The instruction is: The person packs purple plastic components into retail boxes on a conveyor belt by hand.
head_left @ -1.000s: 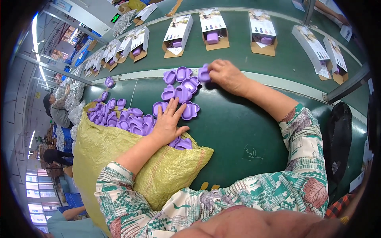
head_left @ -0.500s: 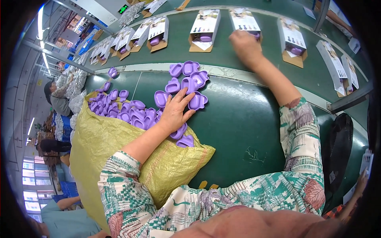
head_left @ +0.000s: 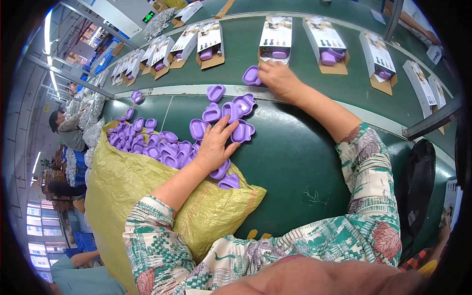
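Observation:
My right hand [head_left: 279, 79] pinches a shallow purple plastic tray [head_left: 251, 75] with a rounded recess, at the edge of the conveyor. Just beyond it stands an open white box [head_left: 275, 37] with a purple item [head_left: 280, 53] inside its near end. My left hand [head_left: 216, 145] lies with spread fingers over a loose group of the same trays, its fingertips touching a purple tray [head_left: 232, 112]. Many more purple trays [head_left: 169, 150] spill from the mouth of a yellow woven sack [head_left: 147, 196] beneath my left forearm.
A green conveyor [head_left: 236, 69] carries a row of open white boxes with brown flaps, such as one box [head_left: 327, 42] at right. A metal rail [head_left: 344, 104] separates it from my green table [head_left: 300, 162]. A black bag [head_left: 418, 187] lies right; co-workers sit left.
My right hand has come back left and nearer from a box and now holds a purple tray from the top of the group. The boxes have shifted right; one now shows two purple items.

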Demonstrator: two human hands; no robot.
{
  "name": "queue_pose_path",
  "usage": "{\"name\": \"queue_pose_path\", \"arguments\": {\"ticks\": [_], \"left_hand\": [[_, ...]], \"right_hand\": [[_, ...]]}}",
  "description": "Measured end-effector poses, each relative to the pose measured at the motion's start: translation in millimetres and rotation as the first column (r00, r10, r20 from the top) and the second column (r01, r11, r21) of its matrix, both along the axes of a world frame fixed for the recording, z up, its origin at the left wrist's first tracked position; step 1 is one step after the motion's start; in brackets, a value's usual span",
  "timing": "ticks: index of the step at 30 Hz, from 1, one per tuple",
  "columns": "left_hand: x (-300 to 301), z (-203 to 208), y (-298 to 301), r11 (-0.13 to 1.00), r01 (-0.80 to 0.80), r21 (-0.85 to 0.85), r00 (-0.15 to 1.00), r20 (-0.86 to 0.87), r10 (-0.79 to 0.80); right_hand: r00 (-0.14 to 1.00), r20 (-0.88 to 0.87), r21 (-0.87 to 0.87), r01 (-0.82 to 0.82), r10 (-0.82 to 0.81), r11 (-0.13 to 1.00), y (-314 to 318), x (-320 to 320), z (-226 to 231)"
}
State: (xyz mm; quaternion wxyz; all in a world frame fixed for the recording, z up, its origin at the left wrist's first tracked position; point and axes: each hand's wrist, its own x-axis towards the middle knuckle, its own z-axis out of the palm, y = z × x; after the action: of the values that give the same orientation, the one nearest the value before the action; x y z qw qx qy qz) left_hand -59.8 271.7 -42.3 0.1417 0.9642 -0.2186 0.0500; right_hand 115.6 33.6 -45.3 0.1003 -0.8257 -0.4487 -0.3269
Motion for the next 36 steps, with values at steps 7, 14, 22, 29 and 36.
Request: {"name": "queue_pose_path", "arguments": {"ticks": [7,14,22,29,36], "left_hand": [[2.3,-4.4,0.9,1.0,0.011,0.015,1.0,0.029,-0.011],[4.4,-8.1,4.2,1.0,0.009,-0.001,1.0,0.024,-0.009],[3.1,-8.6,-0.8,0.999,0.019,0.034,0.997,0.069,-0.021],[3.0,-9.3,2.1,1.0,0.012,0.01,1.0,0.012,-0.012],[5.9,-12.3,-0.3,1.0,0.002,-0.009,1.0,-0.002,-0.002]], "right_hand": [[0.852,0.063,0.04,0.518,-0.52,0.854,-56.9,44.6,2.3],[0.998,-0.029,0.231,-0.055,0.063,0.971,-21.5,5.0,-3.5],[0.955,-0.074,-0.018,-0.288,0.286,0.957,14.9,-32.3,-18.5],[0.996,0.08,0.021,0.039,-0.041,0.999,-4.5,21.4,-3.6],[0.905,0.073,0.212,0.397,-0.42,0.893,-12.0,86.5,-8.6]]}}
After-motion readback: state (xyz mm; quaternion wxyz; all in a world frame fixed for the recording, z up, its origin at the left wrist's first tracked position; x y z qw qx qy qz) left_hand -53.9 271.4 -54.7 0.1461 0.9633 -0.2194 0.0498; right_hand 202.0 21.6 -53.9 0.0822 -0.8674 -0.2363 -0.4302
